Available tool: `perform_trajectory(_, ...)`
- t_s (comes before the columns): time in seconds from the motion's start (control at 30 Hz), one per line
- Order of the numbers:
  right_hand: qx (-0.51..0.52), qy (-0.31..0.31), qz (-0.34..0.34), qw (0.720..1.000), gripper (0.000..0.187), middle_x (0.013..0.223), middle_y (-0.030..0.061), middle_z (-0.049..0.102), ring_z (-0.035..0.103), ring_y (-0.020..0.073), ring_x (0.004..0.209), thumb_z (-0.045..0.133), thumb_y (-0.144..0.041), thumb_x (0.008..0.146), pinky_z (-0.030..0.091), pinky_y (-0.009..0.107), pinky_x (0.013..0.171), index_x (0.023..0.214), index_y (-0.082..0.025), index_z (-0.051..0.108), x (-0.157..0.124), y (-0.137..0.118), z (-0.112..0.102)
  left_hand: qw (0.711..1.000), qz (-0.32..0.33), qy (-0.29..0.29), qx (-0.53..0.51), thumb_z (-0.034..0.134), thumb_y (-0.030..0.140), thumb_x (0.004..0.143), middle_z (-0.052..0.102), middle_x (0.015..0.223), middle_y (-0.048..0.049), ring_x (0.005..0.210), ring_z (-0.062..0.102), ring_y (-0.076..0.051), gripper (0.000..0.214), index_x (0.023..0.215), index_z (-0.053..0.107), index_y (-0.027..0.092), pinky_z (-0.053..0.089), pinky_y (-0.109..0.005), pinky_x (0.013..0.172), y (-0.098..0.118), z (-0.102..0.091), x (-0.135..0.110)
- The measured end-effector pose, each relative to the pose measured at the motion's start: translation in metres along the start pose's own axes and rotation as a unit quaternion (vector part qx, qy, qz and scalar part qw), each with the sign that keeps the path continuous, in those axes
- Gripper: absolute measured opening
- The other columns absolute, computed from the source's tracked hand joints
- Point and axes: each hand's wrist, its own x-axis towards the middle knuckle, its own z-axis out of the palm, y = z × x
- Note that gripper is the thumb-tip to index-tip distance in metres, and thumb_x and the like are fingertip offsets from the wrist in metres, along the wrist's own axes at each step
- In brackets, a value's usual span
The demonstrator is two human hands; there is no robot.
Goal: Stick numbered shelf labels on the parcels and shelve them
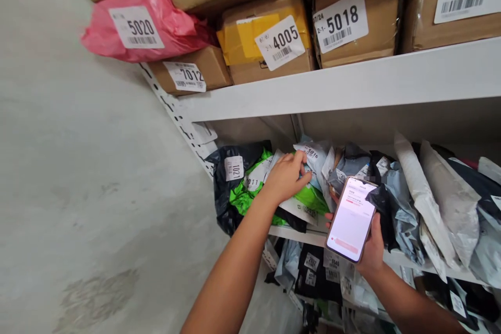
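Bare forearms (pixel 235 271) reach up from the bottom edge toward a white rack (pixel 332 86), stacked with cardboard boxes (pixel 376 36) above and soft parcels (pixel 456 203) below. At the left end of that lower row sit a dark bag (pixel 223 195) marked 1021, a bright green parcel (pixel 242 201) and, near them, a pale parcel (pixel 319 154) marked 5016. These plastic-wrapped goods look light, limp and rather slippery, so a folded edge or corner should give the surest hold. Left hand (pixel 284 177) lies over them, fingers loosely bent, thumb apart from the index; it seems to touch the pale parcel, but I cannot tell whether it grips anything. Right hand (pixel 371 250) grasps a lit phone (pixel 350 222) in front of the same row, fingers around one long edge, thumb along the other; rigid, smooth and probably breakable, the phone is best held by its sides
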Motion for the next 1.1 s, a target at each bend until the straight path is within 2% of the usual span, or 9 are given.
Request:
perform_trajectory(0.1, -0.005, -0.016, 0.014, 1.0, 0.077, 0.103, 0.0106, 0.079, 0.074, 0.0299, 0.082, 0.06, -0.086, 0.068, 0.058, 0.041, 0.071, 0.117, -0.027, 0.071, 0.0, -0.003, 0.0, 0.998, -0.023, 0.001, 0.056, 0.051, 0.033, 0.093, 0.073, 0.09, -0.0053, 0.103, 0.061, -0.029, 0.043, 0.135, 0.055, 0.022, 0.042, -0.048, 0.104, 0.013, 0.005, 0.0)
perform_trajectory(0.23, -0.003, -0.032, 0.046, 0.998, 0.078, 0.101, 0.0109, 0.079, 0.074, 0.0285, 0.081, 0.066, -0.086, 0.061, 0.058, 0.038, 0.067, 0.11, -0.025, 0.074, -0.001, -0.007, -0.002, 0.994, -0.05, 0.035, 0.095, 0.051, 0.041, 0.092, 0.068, 0.104, -0.0161, 0.109, 0.056, -0.036, 0.038, 0.115, 0.071, 0.017, 0.046, -0.054, 0.097, 0.023, 0.007, 0.001)
perform_trajectory(0.3, 0.001, -0.033, 0.047, 0.998, 0.076, 0.101, 0.0106, 0.08, 0.074, 0.0279, 0.08, 0.069, -0.084, 0.06, 0.059, 0.038, 0.067, 0.108, -0.025, 0.075, -0.001, -0.008, -0.003, 0.996, -0.003, 0.054, 0.07, 0.055, 0.039, 0.089, 0.064, 0.114, -0.0182, 0.116, 0.053, -0.037, 0.032, 0.103, 0.073, 0.015, 0.045, -0.055, 0.1, 0.027, 0.008, 0.002)
perform_trajectory(0.4, 0.012, -0.032, 0.043, 0.999, 0.074, 0.102, 0.0103, 0.08, 0.074, 0.0275, 0.078, 0.07, -0.082, 0.06, 0.059, 0.038, 0.068, 0.108, -0.025, 0.076, -0.002, -0.008, -0.004, 0.996, 0.083, 0.038, -0.013, 0.045, 0.025, 0.094, 0.066, 0.116, -0.0122, 0.114, 0.057, -0.027, 0.025, 0.099, 0.068, 0.017, 0.038, -0.048, 0.113, 0.029, 0.01, 0.004)
perform_trajectory(0.5, 0.019, -0.029, 0.042, 0.999, 0.077, 0.099, 0.0112, 0.08, 0.074, 0.0286, 0.08, 0.07, -0.083, 0.061, 0.059, 0.039, 0.07, 0.109, -0.023, 0.075, -0.002, -0.007, -0.004, 0.996, 0.05, 0.041, -0.059, 0.039, 0.03, 0.1, 0.069, 0.093, -0.0064, 0.098, 0.063, -0.023, 0.027, 0.094, 0.063, 0.019, 0.044, -0.044, 0.105, 0.029, 0.017, 0.007)
perform_trajectory(0.63, 0.031, -0.031, 0.035, 0.998, 0.074, 0.097, 0.0106, 0.08, 0.074, 0.0283, 0.079, 0.071, -0.082, 0.061, 0.059, 0.038, 0.07, 0.108, -0.024, 0.076, -0.003, -0.009, -0.003, 0.998, 0.017, 0.054, -0.034, 0.045, 0.026, 0.096, 0.067, 0.085, -0.0073, 0.093, 0.063, -0.026, 0.019, 0.083, 0.059, 0.02, 0.049, -0.043, 0.097, 0.025, 0.025, 0.008)
perform_trajectory(0.8, 0.039, -0.045, 0.015, 0.998, 0.067, 0.11, 0.0064, 0.078, 0.074, 0.0268, 0.078, 0.075, -0.076, 0.062, 0.06, 0.039, 0.07, 0.108, -0.028, 0.077, -0.003, -0.012, 0.0, 0.995, 0.018, 0.051, -0.078, 0.04, 0.024, 0.096, 0.068, 0.088, -0.0075, 0.096, 0.064, -0.026, 0.022, 0.084, 0.058, 0.021, 0.05, -0.044, 0.095, 0.017, 0.03, 0.001)
perform_trajectory(0.93, 0.033, -0.053, 0.007, 0.998, 0.066, 0.112, 0.0056, 0.077, 0.073, 0.0254, 0.077, 0.075, -0.075, 0.064, 0.06, 0.038, 0.07, 0.109, -0.027, 0.077, -0.003, -0.014, 0.002, 0.987, -0.001, 0.069, -0.148, 0.046, 0.023, 0.093, 0.07, 0.101, -0.0063, 0.101, 0.065, -0.023, 0.018, 0.104, 0.059, 0.021, 0.051, -0.04, 0.091, 0.015, 0.03, -0.001)
perform_trajectory(1.1, 0.037, -0.038, 0.001, 0.999, 0.062, 0.11, 0.0062, 0.078, 0.074, 0.0251, 0.079, 0.075, -0.072, 0.065, 0.061, 0.037, 0.07, 0.105, -0.025, 0.078, -0.004, -0.017, 0.003, 0.989, 0.05, 0.028, -0.134, 0.049, 0.023, 0.09, 0.071, 0.096, -0.0032, 0.1, 0.063, -0.022, 0.02, 0.087, 0.069, 0.022, 0.045, -0.042, 0.101, 0.022, 0.025, 0.0)
